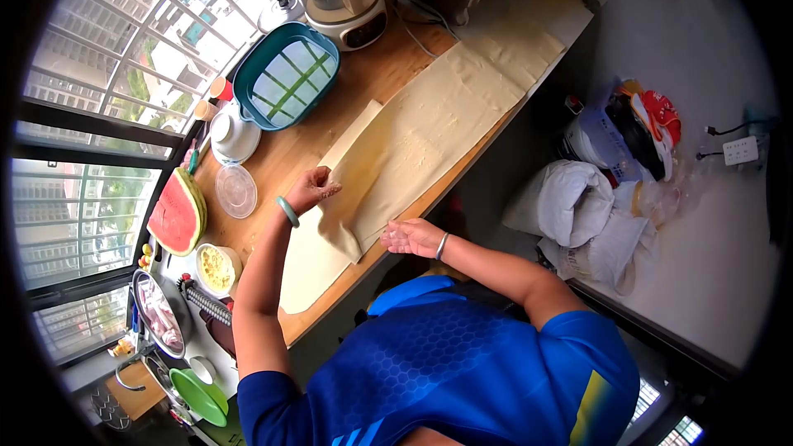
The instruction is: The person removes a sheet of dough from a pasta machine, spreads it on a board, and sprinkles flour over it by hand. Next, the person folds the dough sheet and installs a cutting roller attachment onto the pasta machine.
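Observation:
A long sheet of pale rolled dough lies along the wooden counter, its near end folded and bunched. My left hand, with a green bangle at the wrist, is closed at the raised edge of the dough sheet; its fingertips are partly hidden. Just off the counter's front edge is my right hand, wearing a silver bracelet. Its palm faces up and its fingers are loosely bent, with nothing visible in them. A small gap separates it from the dough.
A teal basin, a clear round lid, a watermelon piece and a tub of yellow food line the window side. A blender-like appliance stands at the far end. White sacks sit on the floor at right.

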Available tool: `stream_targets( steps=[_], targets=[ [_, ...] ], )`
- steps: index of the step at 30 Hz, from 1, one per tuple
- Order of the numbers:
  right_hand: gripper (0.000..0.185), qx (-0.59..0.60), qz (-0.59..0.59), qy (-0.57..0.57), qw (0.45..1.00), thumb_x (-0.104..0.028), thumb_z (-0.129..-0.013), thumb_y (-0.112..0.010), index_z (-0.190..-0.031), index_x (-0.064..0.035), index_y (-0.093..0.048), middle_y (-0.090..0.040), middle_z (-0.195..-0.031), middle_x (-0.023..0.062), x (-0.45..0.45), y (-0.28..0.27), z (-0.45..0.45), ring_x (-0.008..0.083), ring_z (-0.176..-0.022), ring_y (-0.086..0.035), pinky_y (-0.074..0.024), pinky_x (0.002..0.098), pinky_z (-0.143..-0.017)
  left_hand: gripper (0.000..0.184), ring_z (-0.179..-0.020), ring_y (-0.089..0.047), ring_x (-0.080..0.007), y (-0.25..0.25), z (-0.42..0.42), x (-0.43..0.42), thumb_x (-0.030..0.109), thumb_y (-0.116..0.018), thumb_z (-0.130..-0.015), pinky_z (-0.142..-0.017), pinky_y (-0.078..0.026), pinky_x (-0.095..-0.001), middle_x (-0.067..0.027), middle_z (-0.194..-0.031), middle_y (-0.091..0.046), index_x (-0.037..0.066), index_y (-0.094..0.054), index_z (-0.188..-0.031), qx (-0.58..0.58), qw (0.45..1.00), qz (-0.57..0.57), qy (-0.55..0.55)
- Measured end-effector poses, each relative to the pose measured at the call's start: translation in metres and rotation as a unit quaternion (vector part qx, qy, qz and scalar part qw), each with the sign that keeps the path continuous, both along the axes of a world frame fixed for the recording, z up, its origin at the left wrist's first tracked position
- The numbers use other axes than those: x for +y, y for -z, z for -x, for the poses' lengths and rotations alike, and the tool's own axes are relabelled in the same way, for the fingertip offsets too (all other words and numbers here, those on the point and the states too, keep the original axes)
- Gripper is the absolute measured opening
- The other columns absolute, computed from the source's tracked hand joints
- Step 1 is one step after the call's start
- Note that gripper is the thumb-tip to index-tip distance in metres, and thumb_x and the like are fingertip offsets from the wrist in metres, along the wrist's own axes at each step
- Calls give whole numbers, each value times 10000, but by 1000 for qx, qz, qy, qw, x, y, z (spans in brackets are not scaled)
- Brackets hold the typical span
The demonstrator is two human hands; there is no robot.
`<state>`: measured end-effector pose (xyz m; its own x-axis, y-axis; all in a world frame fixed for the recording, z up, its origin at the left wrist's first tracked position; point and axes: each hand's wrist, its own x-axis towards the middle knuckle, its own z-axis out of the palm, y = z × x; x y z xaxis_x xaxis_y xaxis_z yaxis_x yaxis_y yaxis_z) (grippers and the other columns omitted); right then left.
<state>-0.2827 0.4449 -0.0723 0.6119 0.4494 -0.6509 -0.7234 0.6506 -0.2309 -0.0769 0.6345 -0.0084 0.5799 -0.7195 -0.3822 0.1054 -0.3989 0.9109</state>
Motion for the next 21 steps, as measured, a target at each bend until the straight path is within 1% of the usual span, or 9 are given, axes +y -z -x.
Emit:
stream_targets(
  steps=[3, 7, 8, 9, 11, 12, 14, 17, 21],
  targets=[
    [302, -19, -1, 47, 999, -279, -842, -538, -986, -17, -498, -554, -997, 102, 24, 3, 4, 187, -904, -551, -466, 309, -770, 300, -538, -322, -62, -5, -8, 12, 171, -635, -746, -465, -281, -251, 34, -562, -341, 58, -390, -615, -76, 980, -145, 109],
    [248, -8, -22, 72, 997, -247, -840, -544, -986, -49, -512, -567, -952, 58, 35, 4, 4, 176, -910, -546, -451, 296, -771, 283, -541, -332, -82, -22, -12, 5, 163, -616, -753, -469, -304, -274, 9, -564, -348, 51, -388, -627, -198, 950, -169, 175],
    [248, -10, -25, 72, 997, -247, -840, -544, -986, -49, -512, -567, -952, 58, 37, 1, 6, 176, -910, -546, -451, 296, -770, 255, -585, -402, -90, -23, -14, 3, 220, -587, -789, -526, -363, -287, -6, -602, -447, 30, -465, -672, -147, 951, -199, 186],
    [227, -28, -30, 75, 996, -242, -836, -548, -984, -72, -520, -571, -942, 45, 40, -3, 8, 165, -912, -545, -446, 290, -774, 255, -585, -402, -90, -29, -9, -2, 220, -587, -789, -526, -363, -287, -6, -602, -447, 30, -465, -672, -149, 950, -202, 187],
    [207, -53, -37, 88, 994, -236, -833, -553, -982, -94, -527, -575, -932, 32, 41, -6, 7, 154, -914, -544, -440, 283, -778, 200, -658, -412, -55, -46, 3, -23, 209, -552, -835, -596, -362, -218, 42, -688, -450, 40, -482, -755, 39, 992, -25, 115],
    [191, -80, -71, 100, 989, -232, -831, -554, -975, -109, -532, -577, -924, 18, 39, -5, 5, 140, -915, -541, -436, 271, -778, 181, -721, -430, -40, -53, 6, -32, 224, -540, -848, -675, -361, -199, 69, -754, -473, 50, -512, -809, 71, 990, 6, 122],
    [176, -158, -207, 100, 960, -213, -837, -541, -981, -111, -543, -582, -930, -6, 34, -1, -1, 104, -903, -542, -433, 254, -789, 171, -734, -438, -39, -72, 12, -52, 226, -543, -845, -683, -363, -202, 67, -762, -486, 59, -516, -819, 108, 985, 63, 118],
    [206, -74, -213, 191, 955, -195, -840, -531, -1017, -91, -539, -584, -965, 1, 35, -3, -3, 103, -897, -547, -434, 251, -809, 128, -766, -478, -46, -84, 16, -78, 198, -551, -834, -701, -383, -219, 46, -802, -533, 73, -529, -848, 169, 970, 143, 101],
    [271, -129, -219, 265, 930, -173, -831, -535, -1078, -64, -515, -573, -1025, 20, 3, -24, -9, 113, -933, -544, -434, 259, -834, 135, -825, -535, -90, -101, 12, -98, 106, -560, -802, -744, -416, -237, 1, -858, -566, 48, -526, -919, 167, 964, 189, 81]
  ],
)
